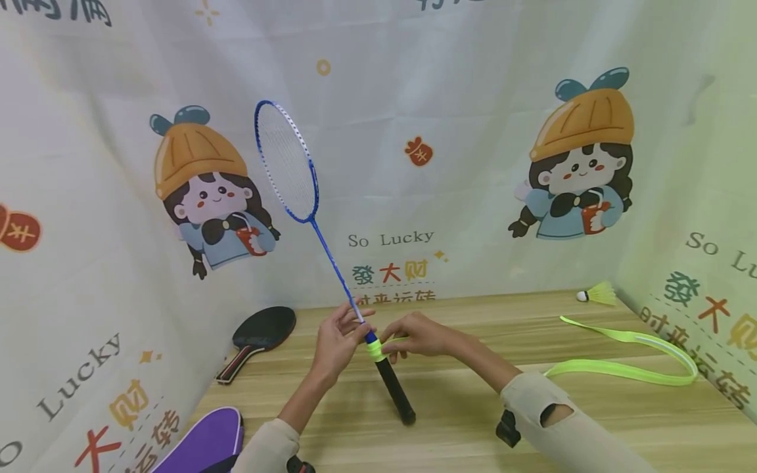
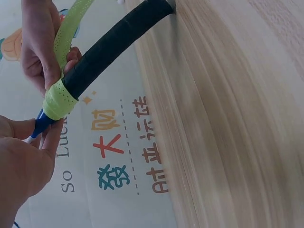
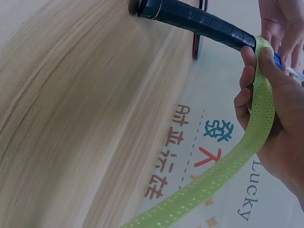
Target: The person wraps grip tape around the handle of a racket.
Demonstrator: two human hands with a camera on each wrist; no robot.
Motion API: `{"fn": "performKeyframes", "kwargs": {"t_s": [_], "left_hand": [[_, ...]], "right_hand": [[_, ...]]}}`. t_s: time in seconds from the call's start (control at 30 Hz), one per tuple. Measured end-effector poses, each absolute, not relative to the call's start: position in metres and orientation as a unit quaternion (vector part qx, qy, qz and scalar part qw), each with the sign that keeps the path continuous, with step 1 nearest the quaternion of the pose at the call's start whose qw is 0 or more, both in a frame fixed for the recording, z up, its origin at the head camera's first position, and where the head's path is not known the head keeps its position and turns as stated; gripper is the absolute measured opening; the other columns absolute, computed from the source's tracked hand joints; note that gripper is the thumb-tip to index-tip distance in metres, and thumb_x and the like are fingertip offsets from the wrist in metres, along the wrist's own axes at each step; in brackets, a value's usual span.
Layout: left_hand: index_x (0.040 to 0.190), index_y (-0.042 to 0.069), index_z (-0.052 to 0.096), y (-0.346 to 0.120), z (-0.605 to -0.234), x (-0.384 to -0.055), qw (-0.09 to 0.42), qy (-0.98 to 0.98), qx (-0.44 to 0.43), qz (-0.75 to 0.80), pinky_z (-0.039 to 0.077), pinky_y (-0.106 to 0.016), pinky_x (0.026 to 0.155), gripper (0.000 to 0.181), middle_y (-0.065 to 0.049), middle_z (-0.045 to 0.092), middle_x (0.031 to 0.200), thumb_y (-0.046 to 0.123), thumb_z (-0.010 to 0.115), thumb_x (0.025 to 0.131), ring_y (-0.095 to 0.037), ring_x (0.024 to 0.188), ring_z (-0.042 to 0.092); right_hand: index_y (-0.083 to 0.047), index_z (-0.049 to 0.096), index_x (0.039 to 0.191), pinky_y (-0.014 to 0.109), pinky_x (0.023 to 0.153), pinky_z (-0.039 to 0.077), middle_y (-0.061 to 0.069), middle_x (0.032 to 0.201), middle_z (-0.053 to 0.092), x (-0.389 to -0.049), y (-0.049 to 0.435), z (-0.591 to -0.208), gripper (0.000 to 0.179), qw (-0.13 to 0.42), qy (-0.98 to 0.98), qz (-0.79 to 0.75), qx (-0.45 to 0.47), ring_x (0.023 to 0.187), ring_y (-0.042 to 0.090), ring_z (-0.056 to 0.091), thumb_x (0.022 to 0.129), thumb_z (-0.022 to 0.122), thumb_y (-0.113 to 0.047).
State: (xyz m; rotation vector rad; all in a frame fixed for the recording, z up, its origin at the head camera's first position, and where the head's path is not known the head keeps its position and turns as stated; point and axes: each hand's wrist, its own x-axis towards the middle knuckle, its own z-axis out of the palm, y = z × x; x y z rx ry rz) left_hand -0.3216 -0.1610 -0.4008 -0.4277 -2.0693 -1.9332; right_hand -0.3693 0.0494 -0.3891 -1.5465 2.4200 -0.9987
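A blue and white badminton racket (image 1: 331, 258) leans up and to the left, its black handle (image 1: 394, 391) pointing down toward the table. My left hand (image 1: 337, 341) pinches it at the blue cone just above the handle. Perforated neon-green grip tape (image 1: 375, 351) is wound around the handle's top. From that wrap a loose strip of the tape (image 3: 264, 102) runs through my right hand (image 1: 418, 334), which pinches it between thumb and fingers close to the handle. In the head view the strip's far part (image 1: 644, 376) curves across the table's right side.
On the wooden table (image 1: 473, 420), a black table tennis bat (image 1: 266, 328) lies at the back left. Nearer on the left is a purple case (image 1: 207, 437). A shuttlecock (image 1: 597, 294) sits at the back right corner. Printed cloth walls (image 1: 473, 197) enclose the table.
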Motion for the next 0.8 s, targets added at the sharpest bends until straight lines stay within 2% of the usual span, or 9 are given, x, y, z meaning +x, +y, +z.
{"fn": "performKeyframes", "kwargs": {"t_s": [0.13,0.23,0.3,0.4,0.57,0.7,0.8], "left_hand": [[0.142,0.001,0.044,-0.161,-0.401,-0.321,0.125,-0.709,-0.163,-0.674,0.06,-0.031,0.086,0.048,-0.025,0.066,0.133,-0.013,0.059,0.099,-0.045,0.107,0.07],[0.133,0.002,0.046,-0.16,-0.4,-0.32,0.14,-0.722,-0.162,-0.658,0.059,-0.028,0.087,0.038,-0.021,0.068,0.132,-0.012,0.059,0.099,-0.042,0.11,0.069],[0.131,0.004,0.048,-0.16,-0.399,-0.318,0.159,-0.743,-0.155,-0.632,0.057,-0.026,0.083,0.036,-0.017,0.071,0.129,-0.007,0.062,0.1,-0.036,0.108,0.069],[0.13,0.008,0.052,-0.16,-0.4,-0.316,0.192,-0.772,-0.138,-0.59,0.052,-0.024,0.072,0.037,-0.01,0.076,0.121,0.003,0.071,0.098,-0.026,0.101,0.07],[0.13,0.005,0.06,-0.162,-0.4,-0.315,0.229,-0.768,-0.129,-0.584,0.056,-0.024,0.072,0.041,-0.014,0.078,0.107,0.004,0.077,0.093,-0.028,0.093,0.076],[0.134,0.003,0.064,-0.167,-0.4,-0.317,0.234,-0.757,-0.121,-0.598,0.059,-0.022,0.077,0.045,-0.017,0.077,0.104,-0.003,0.076,0.092,-0.032,0.093,0.076],[0.138,0.001,0.063,-0.17,-0.4,-0.317,0.218,-0.743,-0.117,-0.622,0.061,-0.025,0.077,0.047,-0.019,0.076,0.108,-0.006,0.074,0.092,-0.032,0.095,0.075]], "right_hand": [[-0.002,0.075,0.112,0.021,0.059,0.053,0.001,0.075,0.076,-0.367,0.045,-0.389,0.019,0.05,0.795,-0.327,-0.508,0.065,0.015,0.07,0.102,0.069,-0.016],[-0.002,0.073,0.112,0.021,0.058,0.052,-0.001,0.073,0.075,-0.365,0.043,-0.389,0.019,0.054,0.8,-0.334,-0.496,0.065,0.018,0.07,0.101,0.07,-0.017],[-0.003,0.071,0.113,0.021,0.058,0.051,-0.003,0.071,0.074,-0.364,0.04,-0.39,0.02,0.058,0.806,-0.342,-0.48,0.066,0.021,0.071,0.101,0.071,-0.018],[-0.004,0.067,0.109,0.023,0.06,0.054,-0.004,0.069,0.074,-0.362,0.036,-0.394,0.021,0.067,0.81,-0.363,-0.455,0.065,0.018,0.071,0.099,0.074,-0.02],[-0.008,0.061,0.105,0.024,0.061,0.055,-0.003,0.067,0.073,-0.36,0.031,-0.399,0.025,0.067,0.811,-0.381,-0.438,0.062,0.006,0.069,0.096,0.077,-0.023],[-0.006,0.066,0.11,0.023,0.06,0.054,-0.002,0.071,0.074,-0.361,0.036,-0.399,0.018,0.059,0.801,-0.378,-0.461,0.064,0.016,0.07,0.099,0.073,-0.018],[-0.003,0.071,0.117,0.023,0.058,0.053,-0.001,0.075,0.076,-0.365,0.042,-0.399,0.018,0.054,0.79,-0.371,-0.484,0.065,0.021,0.07,0.102,0.069,-0.013]]}}
